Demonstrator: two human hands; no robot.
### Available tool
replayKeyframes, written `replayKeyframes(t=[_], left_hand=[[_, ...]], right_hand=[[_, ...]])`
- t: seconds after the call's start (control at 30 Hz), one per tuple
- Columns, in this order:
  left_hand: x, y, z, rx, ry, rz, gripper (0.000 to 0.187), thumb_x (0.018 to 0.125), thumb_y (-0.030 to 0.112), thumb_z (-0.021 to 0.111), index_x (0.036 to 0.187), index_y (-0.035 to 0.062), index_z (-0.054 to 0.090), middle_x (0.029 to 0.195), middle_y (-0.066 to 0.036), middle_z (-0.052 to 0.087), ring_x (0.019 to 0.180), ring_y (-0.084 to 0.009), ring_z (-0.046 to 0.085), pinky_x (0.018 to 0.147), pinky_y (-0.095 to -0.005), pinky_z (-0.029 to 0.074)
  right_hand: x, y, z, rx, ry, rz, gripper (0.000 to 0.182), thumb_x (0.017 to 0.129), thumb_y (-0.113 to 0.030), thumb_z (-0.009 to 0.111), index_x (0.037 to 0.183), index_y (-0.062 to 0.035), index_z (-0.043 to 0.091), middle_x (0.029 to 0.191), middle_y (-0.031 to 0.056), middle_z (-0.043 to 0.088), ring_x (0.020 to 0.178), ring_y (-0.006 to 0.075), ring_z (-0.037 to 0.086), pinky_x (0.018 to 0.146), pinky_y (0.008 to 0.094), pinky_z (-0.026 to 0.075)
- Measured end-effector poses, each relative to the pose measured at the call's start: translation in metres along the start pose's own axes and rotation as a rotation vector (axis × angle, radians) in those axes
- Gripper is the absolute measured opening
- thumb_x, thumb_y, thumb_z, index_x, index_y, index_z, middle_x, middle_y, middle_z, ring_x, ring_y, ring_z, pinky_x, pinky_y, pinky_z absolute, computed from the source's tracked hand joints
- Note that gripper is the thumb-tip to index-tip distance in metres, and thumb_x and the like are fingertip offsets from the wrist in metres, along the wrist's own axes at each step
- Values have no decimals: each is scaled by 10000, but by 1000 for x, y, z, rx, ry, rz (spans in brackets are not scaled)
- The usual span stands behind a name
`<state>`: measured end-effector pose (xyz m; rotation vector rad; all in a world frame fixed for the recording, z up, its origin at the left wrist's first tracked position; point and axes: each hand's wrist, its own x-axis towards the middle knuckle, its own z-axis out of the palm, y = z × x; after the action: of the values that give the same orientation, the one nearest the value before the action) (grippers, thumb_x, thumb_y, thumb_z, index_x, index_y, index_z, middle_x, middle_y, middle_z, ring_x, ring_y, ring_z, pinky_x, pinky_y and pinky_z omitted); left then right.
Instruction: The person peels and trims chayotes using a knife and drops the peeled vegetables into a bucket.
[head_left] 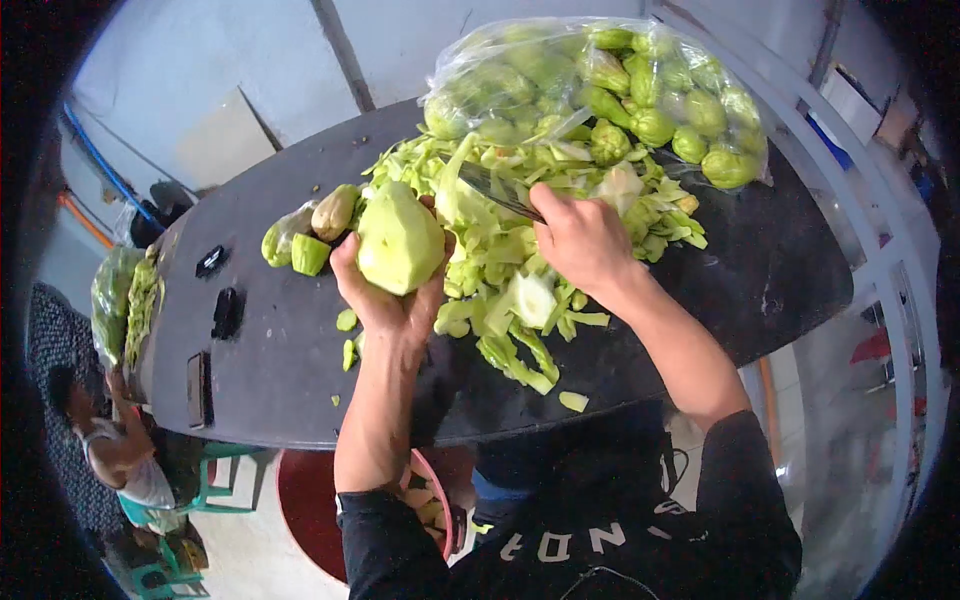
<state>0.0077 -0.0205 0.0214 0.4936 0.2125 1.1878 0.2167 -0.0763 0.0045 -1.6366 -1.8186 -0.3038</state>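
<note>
My left hand (392,300) holds up a large peeled chayote (400,240), pale green and smooth, with the fingers wrapped around its lower part. My right hand (585,235) is closed on a knife (498,188), whose dark blade points to the upper left, apart from the chayote. Beneath and between the hands spreads a pile of green peelings (490,250) with pale peeled pieces among it. Just left of the held chayote lie a few unpeeled or cut chayotes (334,212). My fingers hide most of the knife's handle.
A clear plastic bag (500,85) full of green chayotes lies at the table's back right. Phones or small dark objects (228,312) rest on the left of the dark table (280,370). A red tub (310,500) stands below the front edge. Another person (125,455) sits at the far left.
</note>
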Motion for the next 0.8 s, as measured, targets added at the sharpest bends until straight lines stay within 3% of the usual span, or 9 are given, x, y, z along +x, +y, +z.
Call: replayKeyframes(t=[0.07,0.13,0.17,0.2,0.27,0.3,0.57,0.7,0.8], left_hand=[[3,5,-9,-26,-73,-44,633,796,476,576,1269,60,522,1177,-170,597,1102,-302,576,950,-465,458],[6,1,0,155,243,67,582,862,497,502,1306,121,513,1236,-117,571,1143,-253,526,961,-481,409],[9,1,-6,132,259,58,573,884,489,484,1307,103,514,1240,-133,579,1133,-268,551,967,-481,432],[8,2,-7,132,259,57,573,884,489,484,1307,103,514,1240,-133,579,1133,-268,551,967,-481,432],[4,2,-8,38,55,-104,592,849,470,524,1253,38,541,1199,-161,604,1097,-297,577,991,-470,437],[3,0,-6,99,62,-67,613,852,478,504,1248,12,543,1197,-169,611,1081,-296,586,967,-456,455],[5,-6,-17,22,-40,-86,639,813,487,578,1266,42,509,1152,-183,617,1003,-318,627,898,-428,527],[4,-6,-14,-29,-27,-98,597,822,458,516,1200,-2,552,1132,-182,626,1020,-314,608,918,-430,490],[4,-4,-16,-85,-147,-151,593,824,446,519,1218,4,550,1151,-183,624,1049,-312,602,950,-433,472]], right_hand=[[-1,-6,3,51,133,-98,222,727,-35,653,873,-72,490,732,131,636,651,356,640,548,446,503],[-5,-15,5,47,154,-192,225,697,-28,653,854,-69,498,699,111,608,623,333,630,532,427,498],[-7,-18,4,29,173,-282,228,667,-20,653,835,-66,505,666,92,580,596,310,619,516,408,493],[-9,-23,2,28,173,-281,228,667,-20,653,835,-66,505,666,92,580,596,310,619,516,408,493],[-8,-32,1,-27,267,-443,104,757,-75,600,826,-99,527,603,31,525,545,210,612,475,334,505],[-9,-32,5,-34,286,-484,117,740,-88,607,828,-83,529,611,13,499,544,179,593,461,310,492],[-11,-44,3,-82,321,-582,133,727,-105,606,830,-68,531,628,-3,489,564,148,586,491,279,512],[-10,-45,4,-58,354,-601,129,708,-73,614,813,-48,543,619,8,490,548,160,579,469,290,488],[-10,-38,7,-63,349,-582,113,717,-70,615,808,-57,548,606,13,494,528,168,579,454,299,483]])
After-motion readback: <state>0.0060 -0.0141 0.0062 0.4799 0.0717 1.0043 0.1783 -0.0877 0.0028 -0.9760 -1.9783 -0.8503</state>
